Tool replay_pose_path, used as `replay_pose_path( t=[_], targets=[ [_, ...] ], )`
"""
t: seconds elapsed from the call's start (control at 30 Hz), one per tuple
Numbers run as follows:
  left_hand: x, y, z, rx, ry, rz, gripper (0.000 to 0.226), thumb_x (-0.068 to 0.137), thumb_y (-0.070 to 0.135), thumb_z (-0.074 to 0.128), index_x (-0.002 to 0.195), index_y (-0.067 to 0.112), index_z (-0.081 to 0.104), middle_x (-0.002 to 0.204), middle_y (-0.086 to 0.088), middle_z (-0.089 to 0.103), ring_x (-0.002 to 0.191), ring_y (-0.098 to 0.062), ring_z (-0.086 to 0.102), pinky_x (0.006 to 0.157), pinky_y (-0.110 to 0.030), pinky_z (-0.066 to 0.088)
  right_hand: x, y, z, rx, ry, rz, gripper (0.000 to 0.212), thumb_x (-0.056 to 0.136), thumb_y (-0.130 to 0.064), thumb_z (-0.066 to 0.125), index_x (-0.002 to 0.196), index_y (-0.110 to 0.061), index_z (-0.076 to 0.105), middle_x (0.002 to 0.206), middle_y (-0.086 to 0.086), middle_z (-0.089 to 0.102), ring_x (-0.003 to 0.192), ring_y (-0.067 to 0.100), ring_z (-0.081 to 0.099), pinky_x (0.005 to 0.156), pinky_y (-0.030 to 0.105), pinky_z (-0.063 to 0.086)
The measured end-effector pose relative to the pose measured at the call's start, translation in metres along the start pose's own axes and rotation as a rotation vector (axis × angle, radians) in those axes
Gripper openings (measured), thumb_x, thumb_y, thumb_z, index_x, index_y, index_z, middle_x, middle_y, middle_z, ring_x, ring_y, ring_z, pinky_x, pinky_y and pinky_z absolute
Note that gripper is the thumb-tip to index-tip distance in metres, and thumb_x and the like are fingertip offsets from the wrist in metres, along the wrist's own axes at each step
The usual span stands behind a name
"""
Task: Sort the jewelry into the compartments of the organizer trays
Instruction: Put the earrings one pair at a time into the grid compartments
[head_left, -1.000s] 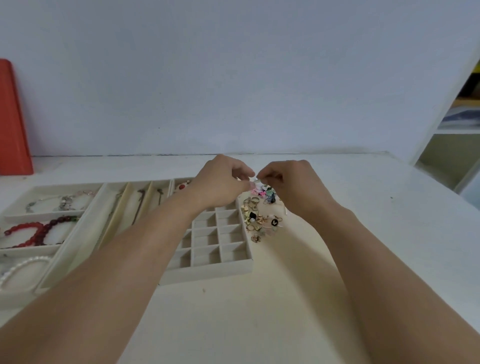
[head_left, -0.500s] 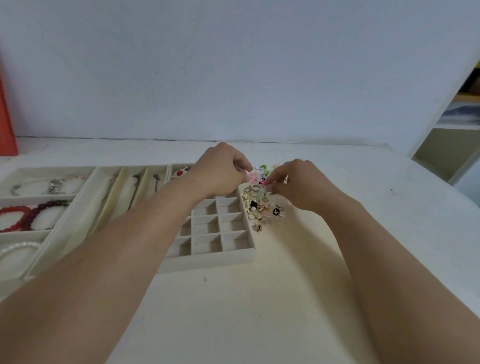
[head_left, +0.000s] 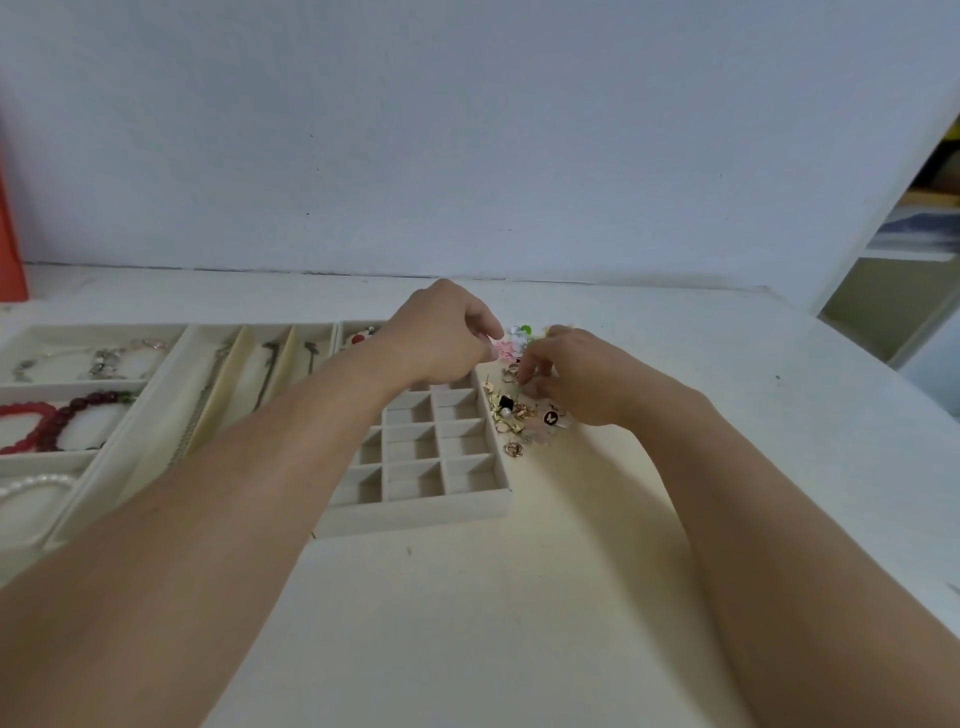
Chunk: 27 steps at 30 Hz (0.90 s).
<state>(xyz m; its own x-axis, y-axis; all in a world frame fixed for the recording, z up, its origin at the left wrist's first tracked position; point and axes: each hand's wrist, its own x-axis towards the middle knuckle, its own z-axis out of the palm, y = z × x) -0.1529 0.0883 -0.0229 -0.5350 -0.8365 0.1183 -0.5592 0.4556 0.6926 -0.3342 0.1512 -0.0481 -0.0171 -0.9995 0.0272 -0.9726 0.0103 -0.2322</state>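
Note:
A pile of small jewelry (head_left: 519, 415), gold rings, earrings and black charms, lies on the white table just right of the beige grid tray (head_left: 415, 514). Pink and green pieces (head_left: 511, 345) lie at the pile's far end. My left hand (head_left: 441, 338) hovers over the grid tray's far compartments with fingers curled and thumb against forefinger; whether it holds anything is hidden. My right hand (head_left: 576, 379) rests at the pile, its fingertips pinched on a small greenish piece (head_left: 519, 388). The near grid compartments look empty.
A tray with long slots (head_left: 234, 384) holds chains. The left tray (head_left: 93, 387) holds silver, red bead and pearl bracelets. A red object (head_left: 10, 234) stands at the far left by the wall. Shelves (head_left: 909, 249) are at the right.
The hands, pinched together above the pile, have separated. My right hand dropped down onto the pile; my left stayed over the tray's far end. The view shifted slightly.

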Motion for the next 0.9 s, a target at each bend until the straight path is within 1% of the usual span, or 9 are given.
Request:
replay_pose_path(
  t=[0.1,0.2,0.33,0.43,0.6,0.67,0.73,0.83,0.9],
  targets=[
    [-0.001,0.001,0.001,0.008,-0.006,-0.004,0.018,0.088,0.018,0.074,0.105,0.024,0.076,0.098,0.005,0.073,0.083,-0.007,0.065,0.055,-0.011,0.039,0.001,0.001,0.001,0.008,-0.007,0.014,0.008,0.095,-0.024,0.064,0.103,-0.024,0.067,0.106,-0.002,0.049,0.096,0.015,0.05,0.083,0.031,0.041],
    [-0.002,0.003,0.001,0.02,-0.016,-0.003,0.016,0.088,0.022,0.075,0.104,0.025,0.075,0.097,0.007,0.072,0.072,-0.001,0.06,0.052,-0.01,0.037,-0.003,-0.001,0.0,0.179,0.061,0.019,0.005,0.097,-0.023,0.063,0.1,-0.02,0.066,0.105,-0.002,0.055,0.086,0.011,0.053,0.077,0.027,0.04],
    [-0.001,0.004,0.0,-0.027,0.021,0.024,0.011,0.087,0.028,0.076,0.098,0.025,0.076,0.096,0.01,0.073,0.09,-0.007,0.066,0.07,-0.018,0.044,-0.007,-0.004,-0.004,0.538,0.213,0.018,0.008,0.096,-0.023,0.065,0.088,-0.023,0.065,0.08,-0.015,0.065,0.06,-0.004,0.053,0.06,0.013,0.039],
    [-0.001,0.007,-0.001,-0.117,0.072,0.059,0.013,0.084,0.032,0.079,0.092,0.022,0.078,0.092,0.011,0.074,0.095,-0.007,0.067,0.086,-0.024,0.05,-0.01,-0.007,-0.008,0.771,0.286,0.005,0.008,0.095,-0.023,0.068,0.09,-0.018,0.067,0.074,-0.015,0.068,0.062,0.001,0.056,0.061,0.015,0.043],
    [-0.004,0.012,-0.004,-0.217,0.082,0.09,0.011,0.084,0.034,0.079,0.086,0.023,0.08,0.086,0.011,0.076,0.09,0.0,0.068,0.081,-0.017,0.048,-0.014,-0.013,-0.012,0.943,0.308,-0.023,0.023,0.09,-0.029,0.075,0.097,-0.008,0.069,0.083,0.0,0.071,0.072,0.011,0.059,0.062,0.024,0.048],
    [-0.004,0.012,-0.003,-0.228,0.124,0.086,0.011,0.086,0.032,0.077,0.088,0.021,0.08,0.087,0.01,0.076,0.091,-0.003,0.069,0.079,-0.017,0.048,-0.014,-0.011,-0.013,0.95,0.288,-0.019,0.02,0.089,-0.024,0.076,0.101,-0.009,0.07,0.092,0.005,0.073,0.074,0.012,0.061,0.064,0.027,0.049],
    [-0.003,0.013,-0.003,-0.247,0.182,0.066,0.013,0.088,0.032,0.075,0.088,0.019,0.079,0.087,0.012,0.074,0.088,-0.003,0.067,0.075,-0.016,0.046,-0.012,-0.004,-0.012,0.911,0.275,0.012,0.016,0.088,-0.021,0.078,0.102,-0.018,0.072,0.099,0.0,0.075,0.077,0.01,0.063,0.064,0.029,0.049],
    [-0.003,0.013,-0.005,-0.276,0.22,0.031,0.014,0.088,0.031,0.074,0.089,0.018,0.077,0.086,0.016,0.069,0.082,0.003,0.063,0.069,-0.011,0.042,-0.006,0.012,-0.005,0.609,0.376,0.148,0.012,0.089,-0.019,0.075,0.096,-0.029,0.071,0.097,-0.01,0.071,0.077,0.008,0.062,0.068,0.032,0.051],
    [-0.003,0.013,-0.006,-0.29,0.222,0.017,0.013,0.089,0.028,0.074,0.089,0.016,0.077,0.084,0.012,0.07,0.079,-0.001,0.064,0.065,-0.013,0.042,-0.002,0.02,0.002,0.422,0.393,0.231,0.013,0.092,-0.019,0.071,0.097,-0.031,0.07,0.1,-0.012,0.067,0.082,0.01,0.062,0.075,0.036,0.056]
  ],
)
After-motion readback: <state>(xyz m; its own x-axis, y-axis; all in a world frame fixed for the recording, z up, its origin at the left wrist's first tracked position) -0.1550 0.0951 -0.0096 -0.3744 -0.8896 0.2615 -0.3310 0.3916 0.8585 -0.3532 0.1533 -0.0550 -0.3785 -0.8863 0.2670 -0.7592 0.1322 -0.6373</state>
